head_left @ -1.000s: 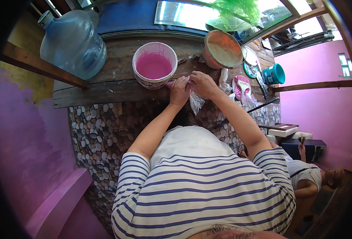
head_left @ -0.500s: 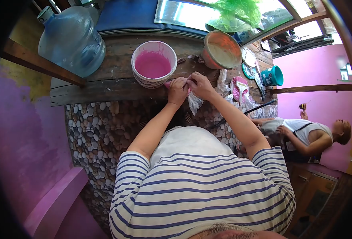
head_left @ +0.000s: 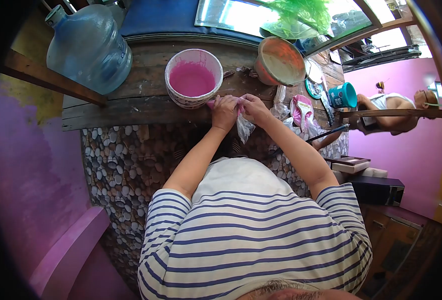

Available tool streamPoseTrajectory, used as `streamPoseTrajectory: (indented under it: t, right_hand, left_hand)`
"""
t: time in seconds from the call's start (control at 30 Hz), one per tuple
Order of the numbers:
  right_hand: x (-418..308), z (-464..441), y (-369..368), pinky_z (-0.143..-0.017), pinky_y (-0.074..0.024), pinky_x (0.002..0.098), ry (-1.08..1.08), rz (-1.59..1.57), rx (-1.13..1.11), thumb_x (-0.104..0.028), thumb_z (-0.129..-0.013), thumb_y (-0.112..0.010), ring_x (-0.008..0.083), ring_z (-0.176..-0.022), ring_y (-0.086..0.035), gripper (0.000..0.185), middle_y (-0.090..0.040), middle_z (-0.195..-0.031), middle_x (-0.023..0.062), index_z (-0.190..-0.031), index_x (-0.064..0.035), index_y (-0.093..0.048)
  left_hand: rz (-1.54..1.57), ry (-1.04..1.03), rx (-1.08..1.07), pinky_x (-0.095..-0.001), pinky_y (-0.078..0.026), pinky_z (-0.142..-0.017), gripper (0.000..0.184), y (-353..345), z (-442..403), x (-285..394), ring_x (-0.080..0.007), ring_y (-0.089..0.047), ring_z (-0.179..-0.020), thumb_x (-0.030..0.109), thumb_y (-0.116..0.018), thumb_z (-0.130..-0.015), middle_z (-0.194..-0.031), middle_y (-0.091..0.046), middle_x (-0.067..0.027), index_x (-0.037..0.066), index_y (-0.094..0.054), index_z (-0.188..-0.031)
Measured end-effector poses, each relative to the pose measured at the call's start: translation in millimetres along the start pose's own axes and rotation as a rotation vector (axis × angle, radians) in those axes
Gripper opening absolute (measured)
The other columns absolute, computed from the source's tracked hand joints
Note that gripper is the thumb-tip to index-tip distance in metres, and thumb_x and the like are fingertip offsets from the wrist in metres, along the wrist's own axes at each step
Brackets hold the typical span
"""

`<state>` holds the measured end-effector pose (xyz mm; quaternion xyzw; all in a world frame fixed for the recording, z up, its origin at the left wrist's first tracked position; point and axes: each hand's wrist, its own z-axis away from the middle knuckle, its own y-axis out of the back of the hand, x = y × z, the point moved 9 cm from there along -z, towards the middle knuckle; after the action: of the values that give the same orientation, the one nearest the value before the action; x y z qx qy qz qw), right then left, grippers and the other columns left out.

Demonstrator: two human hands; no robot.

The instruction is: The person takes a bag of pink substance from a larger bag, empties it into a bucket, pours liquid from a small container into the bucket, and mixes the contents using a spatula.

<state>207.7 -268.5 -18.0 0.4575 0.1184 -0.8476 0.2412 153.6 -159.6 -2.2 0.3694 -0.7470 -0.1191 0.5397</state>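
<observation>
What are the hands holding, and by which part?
The left hand and right hand grip a pink-and-clear plastic bag by its upper part; whether that's its mouth is hidden.

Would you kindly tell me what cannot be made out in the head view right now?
Head view, hidden: the left hand covers much of the pink plastic that it and the right hand hold, so its full shape is unclear.
Head view, too small: the lettering on the teal bucket.
Head view, cut off: the green plastic, by the upper edge.
Head view, hidden: part of the co-worker, behind a wooden beam.
</observation>
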Motion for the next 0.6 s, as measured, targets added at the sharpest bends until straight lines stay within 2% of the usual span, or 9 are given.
streamPoseTrajectory:
  t: [0.07, 0.17, 0.4, 0.47, 0.6]
  right_hand:
    - [4.0, 1.5, -2.1, -0.051, -0.0327, 0.0209, -0.036, -0.081, -0.002, -0.018, -0.101, -0.06, 0.0036, -0.058, -0.042, 0.01, -0.054, -0.074, -0.0031, -0.098, -0.0077, -0.061]
    - [3.3, 6.5, -6.0, -0.049, -0.0322, 0.0203, -0.074, -0.17, -0.016, -0.016, -0.102, -0.058, 0.0042, -0.057, -0.042, 0.01, -0.052, -0.072, -0.0032, -0.098, -0.0077, -0.059]
    - [-3.9, 12.1, -6.2, -0.051, -0.0328, 0.0214, 0.001, -0.037, -0.043, -0.017, -0.103, -0.056, 0.0044, -0.057, -0.04, 0.013, -0.048, -0.071, -0.004, -0.095, -0.0075, -0.058]
    - [-5.7, 15.1, -6.4, -0.051, -0.0329, 0.0216, 0.002, -0.043, -0.04, -0.018, -0.103, -0.056, 0.0044, -0.057, -0.04, 0.014, -0.047, -0.071, -0.0042, -0.095, -0.0075, -0.058]
    - [-9.0, 19.6, -4.0, -0.053, -0.0329, 0.0212, 0.021, -0.044, -0.052, -0.02, -0.105, -0.055, 0.0043, -0.059, -0.04, 0.016, -0.046, -0.072, -0.0047, -0.095, -0.0077, -0.058]
  left_hand:
    - [-0.038, 0.012, 0.003, -0.0536, -0.04, -0.109, 0.019, -3.5, 0.1, -2.8, -0.0237, -0.064, -0.113, 0.023, -0.065, -0.09, -0.11, -0.071, -0.0045, 0.012, -0.071, -0.104]
    - [-0.051, 0.032, -0.006, -0.0547, -0.039, -0.111, 0.019, -4.2, -1.0, -2.5, -0.0247, -0.064, -0.114, 0.022, -0.065, -0.089, -0.11, -0.071, -0.0057, 0.012, -0.071, -0.104]
    - [-0.003, -0.01, -0.001, -0.0548, -0.04, -0.11, 0.02, -4.9, 2.1, -2.3, -0.0275, -0.066, -0.113, 0.019, -0.066, -0.087, -0.111, -0.072, -0.0098, 0.011, -0.07, -0.105]
    - [-0.009, -0.059, 0.025, -0.0539, -0.046, -0.105, 0.019, -3.6, -0.8, -0.2, -0.0316, -0.067, -0.109, 0.019, -0.06, -0.092, -0.11, -0.072, -0.0125, 0.01, -0.07, -0.106]
    - [0.011, -0.05, -0.02, -0.052, -0.046, -0.105, 0.019, -1.3, -5.0, 6.6, -0.0321, -0.067, -0.109, 0.019, -0.06, -0.093, -0.11, -0.072, -0.013, 0.009, -0.07, -0.106]
